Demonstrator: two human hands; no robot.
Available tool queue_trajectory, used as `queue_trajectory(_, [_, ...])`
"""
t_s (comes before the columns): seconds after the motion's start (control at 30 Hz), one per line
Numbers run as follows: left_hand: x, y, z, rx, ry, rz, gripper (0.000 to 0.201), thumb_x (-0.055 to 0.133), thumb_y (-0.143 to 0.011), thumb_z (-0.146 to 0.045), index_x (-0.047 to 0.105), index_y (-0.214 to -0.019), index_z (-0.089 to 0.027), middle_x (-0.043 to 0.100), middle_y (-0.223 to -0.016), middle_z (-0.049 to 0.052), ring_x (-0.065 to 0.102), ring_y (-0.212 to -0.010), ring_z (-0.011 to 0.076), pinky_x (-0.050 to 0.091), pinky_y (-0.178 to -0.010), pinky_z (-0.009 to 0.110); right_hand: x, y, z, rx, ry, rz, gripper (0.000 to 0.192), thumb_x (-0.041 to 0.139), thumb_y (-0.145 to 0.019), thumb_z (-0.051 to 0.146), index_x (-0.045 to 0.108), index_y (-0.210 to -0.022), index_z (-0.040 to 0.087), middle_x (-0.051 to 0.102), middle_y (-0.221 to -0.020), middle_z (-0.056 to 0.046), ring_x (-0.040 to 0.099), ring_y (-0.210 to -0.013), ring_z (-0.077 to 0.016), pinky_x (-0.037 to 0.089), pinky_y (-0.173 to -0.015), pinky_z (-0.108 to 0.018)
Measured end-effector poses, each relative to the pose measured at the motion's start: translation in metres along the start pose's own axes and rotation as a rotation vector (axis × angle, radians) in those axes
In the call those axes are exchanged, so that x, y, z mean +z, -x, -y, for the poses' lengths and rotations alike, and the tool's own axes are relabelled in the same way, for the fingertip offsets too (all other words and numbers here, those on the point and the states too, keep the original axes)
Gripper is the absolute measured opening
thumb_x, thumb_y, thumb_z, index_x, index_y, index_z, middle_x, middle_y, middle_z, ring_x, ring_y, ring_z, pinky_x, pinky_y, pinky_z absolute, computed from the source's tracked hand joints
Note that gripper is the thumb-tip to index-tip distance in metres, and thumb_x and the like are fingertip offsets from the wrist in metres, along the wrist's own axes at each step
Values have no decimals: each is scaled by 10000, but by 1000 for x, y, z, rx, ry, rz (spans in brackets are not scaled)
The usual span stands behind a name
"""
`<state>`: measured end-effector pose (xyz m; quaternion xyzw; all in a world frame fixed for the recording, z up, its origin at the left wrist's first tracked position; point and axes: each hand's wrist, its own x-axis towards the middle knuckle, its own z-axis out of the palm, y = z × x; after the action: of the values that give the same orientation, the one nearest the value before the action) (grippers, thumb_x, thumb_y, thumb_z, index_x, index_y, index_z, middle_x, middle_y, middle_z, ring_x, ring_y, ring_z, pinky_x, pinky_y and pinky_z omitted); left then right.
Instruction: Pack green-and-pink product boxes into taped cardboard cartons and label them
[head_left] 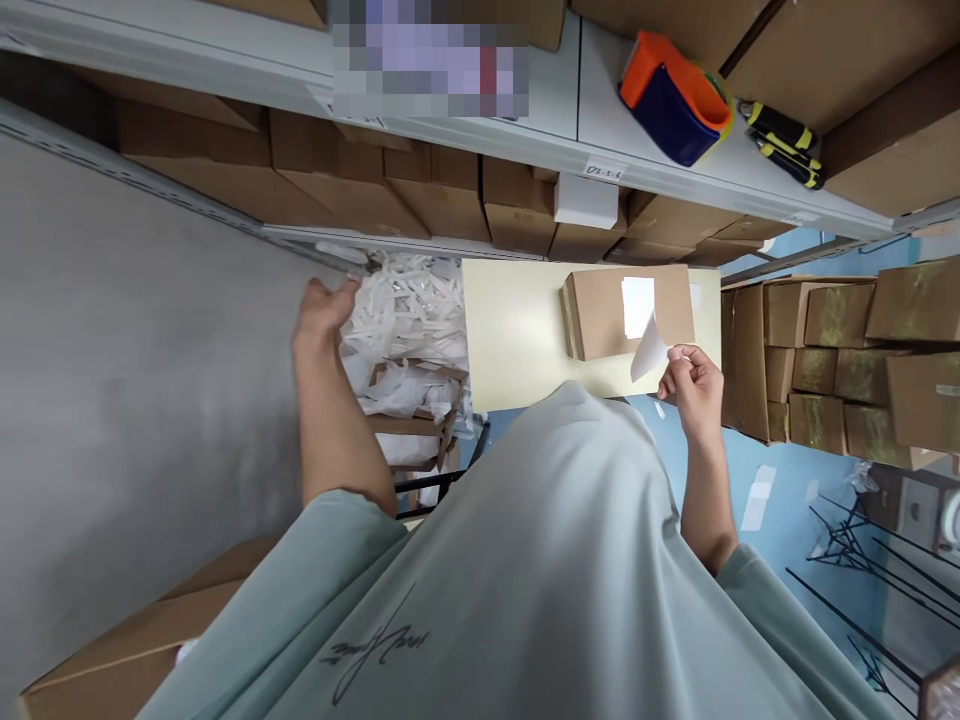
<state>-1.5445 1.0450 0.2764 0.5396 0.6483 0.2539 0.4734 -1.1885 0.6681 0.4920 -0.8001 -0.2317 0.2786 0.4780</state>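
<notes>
At the right hand [694, 385], a white paper slip [646, 352] pinched between thumb and fingertips, curling up just above the near edge of the pale bench [517, 330]. Just beyond that grip, a flat cardboard box [600, 315] bearing a white label [637, 303]. Off to the far side, the left hand [322, 310], open and holding nothing, fingers touching a heap of white plastic packaging [409, 320] piled in an open carton beside the bench.

Likely slips: the thin paper folding, or sticking to itself or the fingers if adhesive; loose plastic dragged out by the left hand.

Room tight: shelf [525, 130] of cartons close above the bench, with a tape dispenser [675, 100] on it, stacked cartons [840, 350] right of the grip, bare bench between box and plastic.
</notes>
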Motion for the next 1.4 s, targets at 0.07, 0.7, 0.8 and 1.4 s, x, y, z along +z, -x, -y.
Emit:
queue_trajectory(0.07, [13, 8, -13, -148, 17, -78, 667, 1019, -764, -598, 474, -898, -236, 491, -718, -72, 592, -916, 201, 565, -1168, 602, -1, -3, -3, -20, 12, -38, 406, 746, -966, 647, 625, -919, 262, 445, -519, 117, 525, -436, -132, 494, -483, -275])
queue_trajectory(0.7, [232, 310, -147, -68, 573, 501, 482, 891, -820, -651, 650, -856, -235, 629, -763, -26, 636, -725, 137, 579, -654, 253, -13, -27, -60, -652, 766, 415, 426, 455, -1221, 443, 759, -1010, 233, 726, -674, -31, 618, -605, -173, 317, -601, -320])
queue_trajectory(0.8, [246, 316, -148, -62, 520, 436, 438, 843, -838, -627, 636, -837, -242, 593, -737, -31, 585, -686, 134, 532, -628, 255, -30, -31, -68, -605, 652, 493, 389, 517, -1203, 473, 797, -1059, 245, 746, -698, -21, 637, -618, -169, 351, -606, -306])
queue_trajectory(1.4, [299, 347, -152, -54, 335, 366, 425, 825, -857, -644, 691, -910, -245, 726, -856, 11, 681, -790, 167, 582, -743, 286, -95, -115, -122, 51, -44, 322, 507, 741, -907, 741, 690, -858, 238, 611, -614, 43, 633, -579, -164, 482, -571, -285])
